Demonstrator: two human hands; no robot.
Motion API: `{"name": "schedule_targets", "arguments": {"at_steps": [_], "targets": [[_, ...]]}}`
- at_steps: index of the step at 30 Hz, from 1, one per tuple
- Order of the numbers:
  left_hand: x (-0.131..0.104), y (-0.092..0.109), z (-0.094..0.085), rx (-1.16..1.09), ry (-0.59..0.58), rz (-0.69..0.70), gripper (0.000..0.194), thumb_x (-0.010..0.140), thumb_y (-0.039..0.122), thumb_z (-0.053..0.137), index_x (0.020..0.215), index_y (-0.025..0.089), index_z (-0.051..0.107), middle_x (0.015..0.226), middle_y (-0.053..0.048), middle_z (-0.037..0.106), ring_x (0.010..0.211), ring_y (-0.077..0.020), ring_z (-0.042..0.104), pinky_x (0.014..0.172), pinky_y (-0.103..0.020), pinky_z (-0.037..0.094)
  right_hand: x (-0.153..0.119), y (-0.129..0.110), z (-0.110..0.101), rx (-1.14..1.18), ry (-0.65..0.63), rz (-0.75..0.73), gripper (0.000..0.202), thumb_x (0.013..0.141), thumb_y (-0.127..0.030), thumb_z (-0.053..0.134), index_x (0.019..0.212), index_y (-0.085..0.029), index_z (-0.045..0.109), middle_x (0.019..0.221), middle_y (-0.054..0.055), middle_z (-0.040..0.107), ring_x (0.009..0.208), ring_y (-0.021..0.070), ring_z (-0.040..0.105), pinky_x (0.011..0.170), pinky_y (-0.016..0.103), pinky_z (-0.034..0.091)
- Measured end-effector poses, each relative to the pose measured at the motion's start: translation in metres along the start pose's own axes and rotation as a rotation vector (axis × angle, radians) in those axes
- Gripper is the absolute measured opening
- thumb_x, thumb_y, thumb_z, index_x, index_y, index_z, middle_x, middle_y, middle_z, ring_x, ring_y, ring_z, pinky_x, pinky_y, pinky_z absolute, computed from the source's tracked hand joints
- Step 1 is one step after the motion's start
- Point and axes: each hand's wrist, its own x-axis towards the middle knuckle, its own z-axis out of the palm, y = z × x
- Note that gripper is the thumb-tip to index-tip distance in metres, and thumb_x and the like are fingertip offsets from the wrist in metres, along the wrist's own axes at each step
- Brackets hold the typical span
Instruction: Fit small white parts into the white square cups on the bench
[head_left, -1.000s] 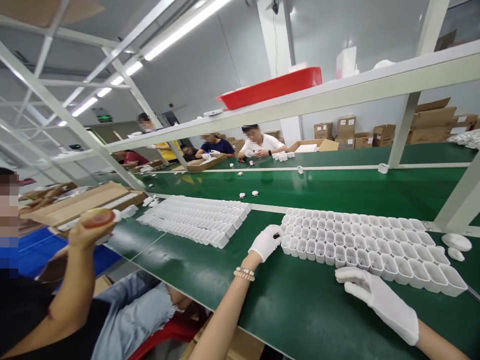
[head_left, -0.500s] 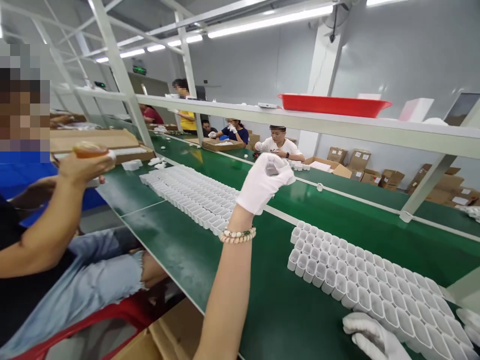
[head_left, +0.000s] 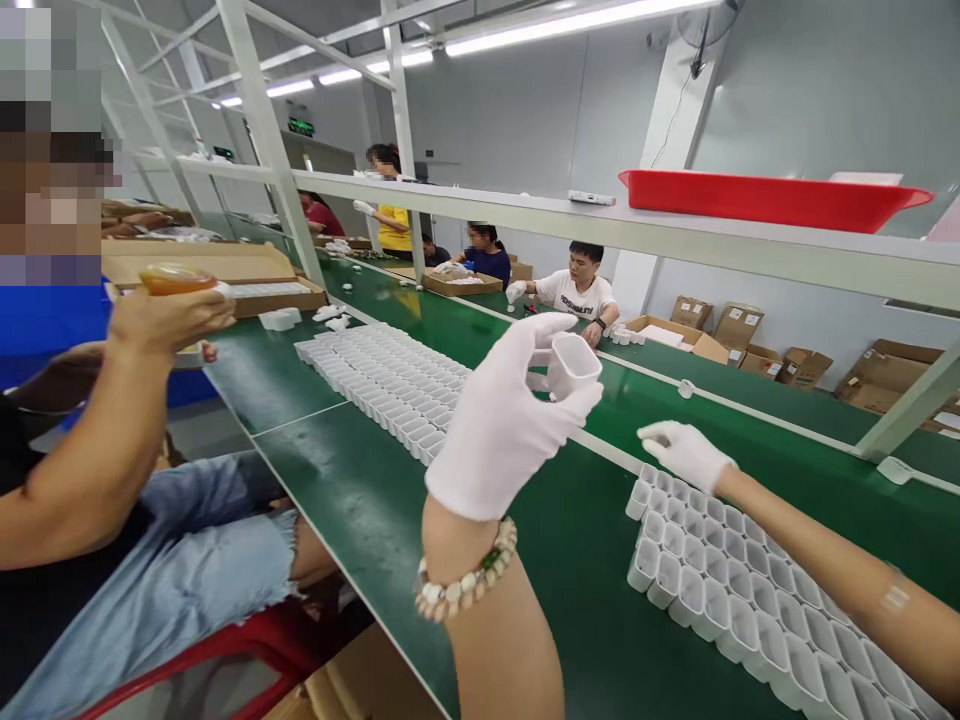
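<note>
My left hand point(head_left: 510, 410), in a white glove with a bead bracelet at the wrist, is raised over the green table and holds a small white cup point(head_left: 576, 360) between thumb and fingers, its opening tilted toward me. My right hand point(head_left: 682, 452), also gloved, hovers at the far left corner of the right block of white cups point(head_left: 720, 590). Its thumb and fingertips are close together, and whether anything is between them is too small to tell. Behind my left hand, another block of white cups point(head_left: 382, 380) stands in tight rows.
A person at the left edge holds an amber object point(head_left: 176, 280). A shelf rail point(head_left: 525, 205) with a red tray point(head_left: 765, 200) crosses above the green table point(head_left: 322, 490). Several people work beyond, near open cartons point(head_left: 465, 285).
My left hand has come closer, and the cup in it now shows clearly. My right hand has moved from the near side of the right cup block to its far left corner.
</note>
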Motion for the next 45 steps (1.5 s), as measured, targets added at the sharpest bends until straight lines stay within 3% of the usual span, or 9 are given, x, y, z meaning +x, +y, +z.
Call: {"name": "schedule_targets", "arguments": {"at_steps": [4, 9, 15, 20, 30, 33, 37, 41, 45], "targets": [[-0.009, 0.002, -0.019, 0.147, 0.027, -0.053, 0.058, 0.070, 0.027, 0.075, 0.124, 0.027, 0.053, 0.101, -0.002, 0.065, 0.085, -0.0175, 0.065, 0.070, -0.032, 0.058, 0.099, 0.001, 0.043, -0.030, -0.026, 0.025, 0.033, 0.092, -0.033, 0.058, 0.121, -0.016, 0.060, 0.126, 0.011, 0.060, 0.114, 0.0239, 0.057, 0.101, 0.048, 0.044], [-0.012, -0.001, -0.025, 0.189, 0.020, -0.029, 0.057, 0.071, 0.030, 0.076, 0.124, 0.038, 0.056, 0.101, 0.000, 0.066, 0.078, -0.0169, 0.067, 0.056, -0.028, 0.061, 0.160, 0.014, 0.072, -0.015, -0.059, 0.008, 0.037, 0.093, -0.030, 0.058, 0.128, -0.020, 0.054, 0.138, 0.010, 0.048, 0.120, 0.0260, 0.052, 0.100, 0.049, 0.044], [-0.009, -0.005, -0.014, 0.167, 0.000, -0.102, 0.054, 0.072, 0.033, 0.075, 0.123, 0.037, 0.056, 0.098, -0.001, 0.067, 0.080, -0.0207, 0.068, 0.072, -0.040, 0.065, 0.181, 0.032, 0.073, 0.059, -0.181, 0.050, 0.034, 0.093, -0.030, 0.058, 0.124, -0.017, 0.056, 0.119, 0.008, 0.060, 0.101, 0.0212, 0.062, 0.087, 0.042, 0.053], [-0.011, -0.001, -0.010, 0.217, -0.038, -0.047, 0.059, 0.072, 0.029, 0.076, 0.126, 0.034, 0.054, 0.100, 0.000, 0.067, 0.079, -0.0184, 0.068, 0.061, -0.031, 0.063, 0.165, 0.029, 0.067, 0.132, -0.167, 0.077, 0.029, 0.094, -0.033, 0.057, 0.116, -0.015, 0.060, 0.114, 0.008, 0.062, 0.096, 0.0192, 0.063, 0.083, 0.038, 0.054], [-0.011, 0.015, 0.009, 0.241, -0.331, 0.163, 0.053, 0.080, 0.016, 0.065, 0.130, 0.024, 0.049, 0.117, -0.003, 0.065, 0.103, -0.0176, 0.063, 0.095, -0.037, 0.053, 0.088, -0.005, 0.003, 0.316, 0.009, 0.061, 0.023, 0.088, -0.026, 0.064, 0.106, -0.012, 0.063, 0.094, 0.005, 0.067, 0.082, 0.0164, 0.065, 0.075, 0.032, 0.055], [-0.011, 0.018, 0.021, 0.287, -0.416, 0.235, 0.050, 0.081, 0.017, 0.065, 0.128, 0.022, 0.051, 0.115, -0.003, 0.065, 0.104, -0.0184, 0.063, 0.090, -0.035, 0.054, 0.025, -0.017, -0.035, 0.439, 0.087, 0.012, 0.041, 0.080, -0.015, 0.068, 0.120, -0.011, 0.058, 0.087, 0.006, 0.071, 0.080, 0.0164, 0.067, 0.070, 0.027, 0.055], [-0.015, 0.031, 0.042, 0.291, -0.602, 0.367, 0.051, 0.080, 0.012, 0.063, 0.128, 0.023, 0.049, 0.106, 0.000, 0.066, 0.095, -0.0142, 0.063, 0.083, -0.027, 0.053, -0.095, -0.032, -0.071, 0.477, 0.293, -0.014, 0.053, 0.071, -0.026, 0.076, 0.121, -0.017, 0.060, 0.092, 0.006, 0.074, 0.082, 0.0210, 0.070, 0.068, 0.031, 0.058], [-0.023, 0.050, 0.062, 0.176, -0.745, 0.503, 0.054, 0.081, 0.003, 0.059, 0.131, 0.018, 0.045, 0.094, 0.001, 0.066, 0.083, -0.0093, 0.060, 0.079, -0.021, 0.049, -0.193, -0.042, -0.070, 0.408, 0.669, -0.018, 0.051, 0.066, -0.039, 0.081, 0.112, -0.023, 0.068, 0.105, 0.005, 0.073, 0.088, 0.0229, 0.071, 0.077, 0.035, 0.062], [-0.033, 0.065, 0.076, 0.138, -0.791, 0.601, 0.058, 0.078, -0.005, 0.054, 0.132, 0.014, 0.043, 0.090, 0.001, 0.065, 0.080, -0.0087, 0.057, 0.076, -0.020, 0.048, -0.228, -0.049, -0.060, 0.356, 0.852, -0.133, 0.036, 0.075, -0.029, 0.076, 0.110, -0.031, 0.067, 0.087, -0.004, 0.075, 0.072, 0.0133, 0.072, 0.069, 0.020, 0.061]]}}
